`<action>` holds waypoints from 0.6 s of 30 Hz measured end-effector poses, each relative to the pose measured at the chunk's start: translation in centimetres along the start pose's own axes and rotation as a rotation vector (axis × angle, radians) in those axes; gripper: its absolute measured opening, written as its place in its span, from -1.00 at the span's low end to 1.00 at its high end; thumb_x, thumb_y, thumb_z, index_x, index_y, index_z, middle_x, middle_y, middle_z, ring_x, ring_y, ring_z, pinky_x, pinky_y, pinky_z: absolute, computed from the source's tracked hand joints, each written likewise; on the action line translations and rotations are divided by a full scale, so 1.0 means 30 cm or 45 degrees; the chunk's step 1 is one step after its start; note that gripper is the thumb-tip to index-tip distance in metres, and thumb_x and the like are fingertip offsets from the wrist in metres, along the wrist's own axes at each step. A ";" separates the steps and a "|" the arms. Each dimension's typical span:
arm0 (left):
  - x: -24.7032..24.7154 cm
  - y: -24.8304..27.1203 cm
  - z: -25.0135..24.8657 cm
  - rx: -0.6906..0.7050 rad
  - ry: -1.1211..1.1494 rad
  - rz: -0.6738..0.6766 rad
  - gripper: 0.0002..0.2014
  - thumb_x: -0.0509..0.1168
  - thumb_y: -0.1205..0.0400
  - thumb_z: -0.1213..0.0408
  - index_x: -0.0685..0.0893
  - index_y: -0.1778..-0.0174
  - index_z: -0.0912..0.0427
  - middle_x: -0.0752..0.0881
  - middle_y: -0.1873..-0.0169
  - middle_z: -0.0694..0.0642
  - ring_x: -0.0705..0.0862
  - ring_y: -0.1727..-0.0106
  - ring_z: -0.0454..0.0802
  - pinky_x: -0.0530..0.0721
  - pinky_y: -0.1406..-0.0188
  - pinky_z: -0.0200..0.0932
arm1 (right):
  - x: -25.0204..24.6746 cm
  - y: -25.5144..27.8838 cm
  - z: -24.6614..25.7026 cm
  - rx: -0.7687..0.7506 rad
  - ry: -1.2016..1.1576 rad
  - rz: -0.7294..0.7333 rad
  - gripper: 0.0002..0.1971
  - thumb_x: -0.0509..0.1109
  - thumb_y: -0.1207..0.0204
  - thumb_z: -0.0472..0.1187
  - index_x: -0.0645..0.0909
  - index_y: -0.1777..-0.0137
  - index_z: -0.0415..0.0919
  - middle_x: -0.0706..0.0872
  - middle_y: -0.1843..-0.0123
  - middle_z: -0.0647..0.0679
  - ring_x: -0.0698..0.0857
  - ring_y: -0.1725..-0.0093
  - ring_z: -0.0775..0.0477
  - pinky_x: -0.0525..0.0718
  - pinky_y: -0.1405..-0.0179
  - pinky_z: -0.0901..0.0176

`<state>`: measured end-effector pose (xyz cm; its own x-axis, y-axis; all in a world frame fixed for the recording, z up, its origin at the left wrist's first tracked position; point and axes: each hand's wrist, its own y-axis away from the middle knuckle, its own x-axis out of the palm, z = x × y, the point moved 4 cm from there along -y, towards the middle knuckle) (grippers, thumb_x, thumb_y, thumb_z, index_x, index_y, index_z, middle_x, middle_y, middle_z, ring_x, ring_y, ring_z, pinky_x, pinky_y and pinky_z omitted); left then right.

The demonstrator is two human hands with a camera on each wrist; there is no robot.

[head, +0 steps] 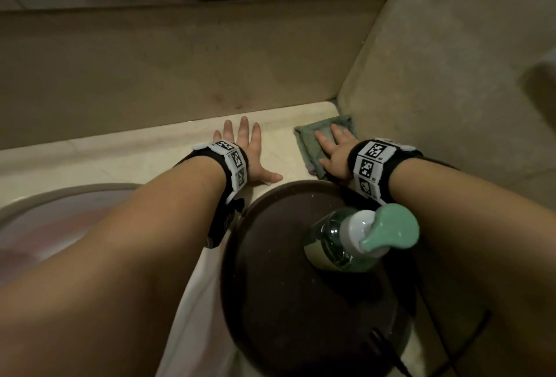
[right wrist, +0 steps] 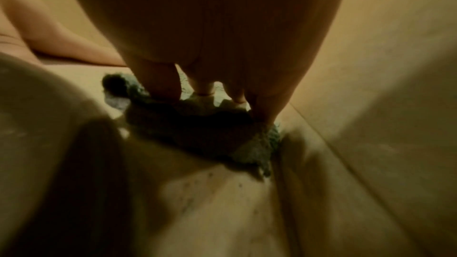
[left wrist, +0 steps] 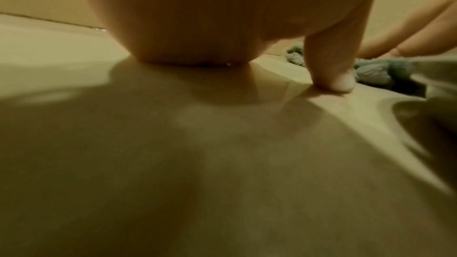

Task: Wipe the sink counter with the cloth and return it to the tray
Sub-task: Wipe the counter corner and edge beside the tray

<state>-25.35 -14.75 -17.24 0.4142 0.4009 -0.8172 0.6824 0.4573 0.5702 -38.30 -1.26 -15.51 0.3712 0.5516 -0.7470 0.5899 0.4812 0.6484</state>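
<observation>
Both hands lie flat with fingers spread: left hand (head: 251,151) on the bare tabletop (head: 144,154) at frame centre, right hand (head: 337,151) pressing one green cloth (head: 310,142) into the far corner. Nearest, lower centre, one dark round tray (head: 270,271) carries one pump bottle (head: 355,241); its label is unreadable.

Cloth (head: 313,143) partly hidden under right hand (head: 337,151). Tray (head: 285,271) cut off at bottom edge. Sink basin (head: 45,220) cut off left. Wrist views blurred.
</observation>
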 end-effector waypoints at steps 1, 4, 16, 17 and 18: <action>0.001 0.001 -0.001 0.001 0.003 -0.002 0.18 0.22 -0.40 -0.41 -0.37 -0.64 0.11 -0.42 -0.64 0.16 -0.38 -0.65 0.31 -0.27 -0.62 0.28 | 0.011 0.010 -0.003 -0.002 0.000 0.002 -0.33 0.00 -0.68 0.09 -0.29 -0.66 0.11 -0.29 -0.72 -0.09 -0.16 -0.71 -0.22 -0.04 -0.69 -0.16; 0.004 0.002 -0.001 0.002 0.013 -0.001 0.18 0.23 -0.40 -0.41 -0.37 -0.64 0.09 -0.42 -0.64 0.15 -0.38 -0.65 0.30 -0.28 -0.62 0.28 | 0.028 0.023 -0.005 0.004 -0.007 0.005 -0.34 0.00 -0.68 0.08 -0.30 -0.66 0.12 -0.31 -0.72 -0.08 -0.18 -0.71 -0.22 -0.06 -0.69 -0.18; 0.002 0.005 -0.007 -0.019 0.016 0.009 0.16 0.23 -0.41 -0.40 -0.38 -0.64 0.08 -0.44 -0.63 0.14 -0.41 -0.64 0.29 -0.31 -0.61 0.25 | -0.082 -0.092 0.022 0.014 0.036 -0.053 -0.35 -0.04 -0.67 0.13 -0.28 -0.66 0.13 -0.27 -0.72 -0.08 -0.15 -0.71 -0.23 -0.09 -0.69 -0.18; 0.000 0.005 -0.007 -0.022 0.019 0.014 0.16 0.23 -0.41 -0.40 -0.38 -0.64 0.08 -0.44 -0.63 0.14 -0.41 -0.64 0.28 -0.31 -0.61 0.25 | -0.094 -0.102 0.027 0.013 0.036 -0.061 -0.35 -0.05 -0.67 0.13 -0.27 -0.66 0.13 -0.26 -0.73 -0.08 -0.14 -0.71 -0.23 -0.08 -0.69 -0.18; -0.001 0.004 -0.006 -0.025 0.021 0.018 0.16 0.23 -0.41 -0.40 -0.38 -0.64 0.08 -0.44 -0.63 0.14 -0.41 -0.64 0.28 -0.32 -0.60 0.25 | -0.104 -0.110 0.033 0.013 0.036 -0.064 -0.35 -0.06 -0.67 0.13 -0.28 -0.66 0.12 -0.26 -0.73 -0.07 -0.14 -0.71 -0.23 -0.08 -0.69 -0.19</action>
<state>-25.37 -14.56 -17.13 0.4134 0.4204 -0.8077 0.6648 0.4667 0.5832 -40.69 -5.24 -15.46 0.3205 0.5456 -0.7743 0.6149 0.5020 0.6082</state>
